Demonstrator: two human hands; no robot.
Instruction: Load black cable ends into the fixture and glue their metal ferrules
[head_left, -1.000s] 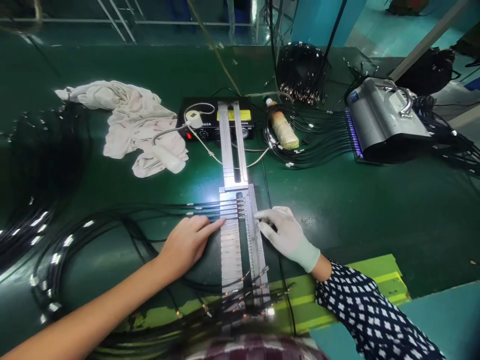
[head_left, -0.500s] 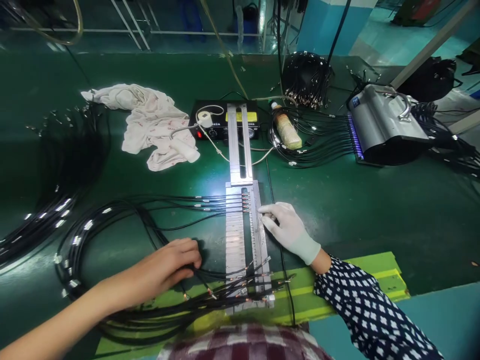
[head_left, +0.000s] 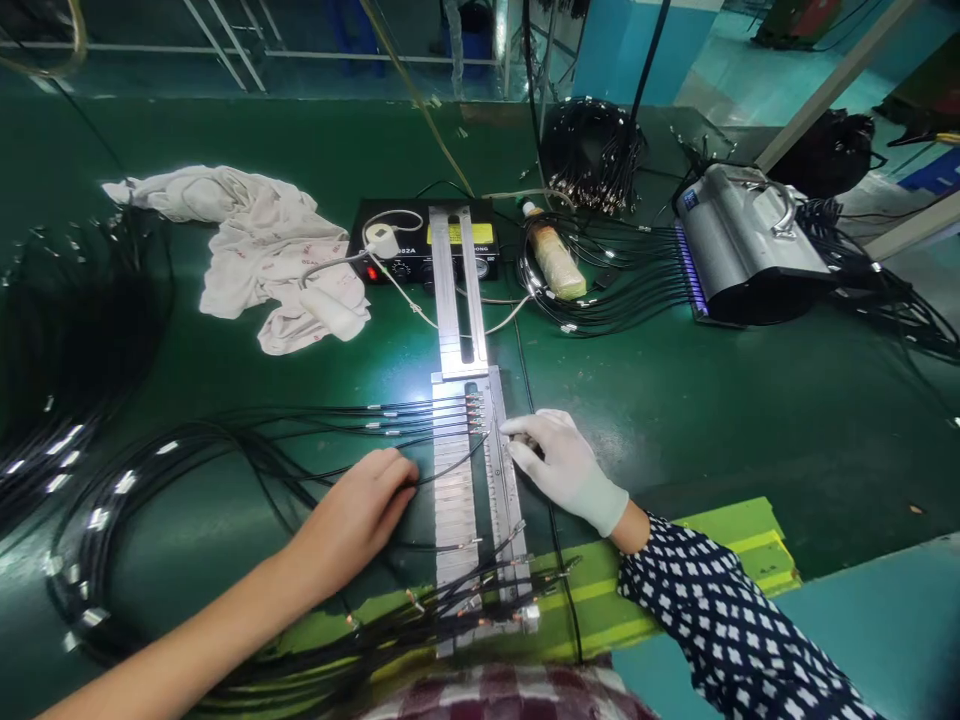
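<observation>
My left grip (head_left: 375,500) is closed on a black cable (head_left: 454,466), its end over the slotted metal fixture (head_left: 454,510). Just beyond, other cables (head_left: 450,420) lie across the fixture. My gloved right grip (head_left: 559,460), half curled, meets the fixture's right edge; I cannot tell if it holds anything. Rightward stretches the green surface (head_left: 652,400); farther off, leads (head_left: 652,275) run into a metal hood (head_left: 750,245).

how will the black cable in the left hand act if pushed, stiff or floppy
The black cable will probably flex: it curves from the left hand across the slotted metal strip. It may spring back, as the looped cables bow smoothly. Being thin, it is likely light.
</observation>
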